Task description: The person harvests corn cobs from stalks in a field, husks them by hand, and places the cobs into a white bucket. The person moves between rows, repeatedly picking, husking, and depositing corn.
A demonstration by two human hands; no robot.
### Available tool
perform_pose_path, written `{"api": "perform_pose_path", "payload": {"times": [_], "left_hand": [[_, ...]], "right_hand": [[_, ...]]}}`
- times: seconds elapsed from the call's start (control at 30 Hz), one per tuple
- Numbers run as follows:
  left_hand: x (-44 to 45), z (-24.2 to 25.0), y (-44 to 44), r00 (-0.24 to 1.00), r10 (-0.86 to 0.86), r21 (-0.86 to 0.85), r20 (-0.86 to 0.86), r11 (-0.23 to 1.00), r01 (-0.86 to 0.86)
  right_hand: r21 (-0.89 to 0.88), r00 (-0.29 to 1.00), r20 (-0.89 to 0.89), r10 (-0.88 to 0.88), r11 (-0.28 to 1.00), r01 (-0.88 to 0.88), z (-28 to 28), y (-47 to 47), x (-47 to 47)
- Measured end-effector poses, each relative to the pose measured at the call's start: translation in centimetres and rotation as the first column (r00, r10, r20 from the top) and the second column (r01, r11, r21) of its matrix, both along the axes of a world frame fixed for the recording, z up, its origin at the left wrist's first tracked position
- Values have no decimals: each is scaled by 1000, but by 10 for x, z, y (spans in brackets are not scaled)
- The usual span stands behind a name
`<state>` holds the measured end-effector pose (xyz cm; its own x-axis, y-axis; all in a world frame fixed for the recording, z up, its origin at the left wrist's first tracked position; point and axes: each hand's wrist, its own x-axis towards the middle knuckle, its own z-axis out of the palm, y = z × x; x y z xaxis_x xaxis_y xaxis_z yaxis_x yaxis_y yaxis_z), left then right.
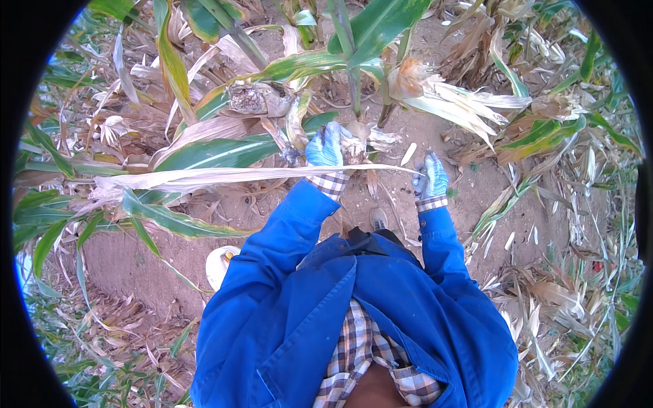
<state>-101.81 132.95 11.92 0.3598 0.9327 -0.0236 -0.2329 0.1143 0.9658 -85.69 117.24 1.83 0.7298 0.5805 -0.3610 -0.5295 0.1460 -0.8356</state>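
My left hand (326,145), in a pale blue glove, reaches in among the maize stalks, back of the hand up. A dark, shrivelled plant piece (292,155) lies at its left, and a dry husk stub (355,148) is close on its right. Its fingertips are partly hidden, so its grip is unclear. My right hand (432,177), gloved alike, has curled fingers over bare soil. The thin tip of a long dry maize leaf (229,176) meets its fingers; whether they pinch it cannot be told. That leaf crosses above my left wrist.
A blackened maize ear (260,99) hangs ahead on the left. An opened, pale husk (449,102) spreads on the right beside upright green stalks (353,76). A white bucket (218,268) with something yellow inside stands by my left elbow. Dry husks (556,296) litter the soil.
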Motion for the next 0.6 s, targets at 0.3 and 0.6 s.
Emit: {"api": "perform_pose_path", "payload": {"times": [0.3, 0.6], "left_hand": [[51, -14, -39, 945, -65, -632, 319, 729, 264], [29, -26, -44, 815, -74, -714, 575, 441, 544]], "right_hand": [[-15, 744, 647, -167, 973, 231, 92, 15, -61], [-112, 920, 1, -393, 914, 391, -36, 58, 64]]}}
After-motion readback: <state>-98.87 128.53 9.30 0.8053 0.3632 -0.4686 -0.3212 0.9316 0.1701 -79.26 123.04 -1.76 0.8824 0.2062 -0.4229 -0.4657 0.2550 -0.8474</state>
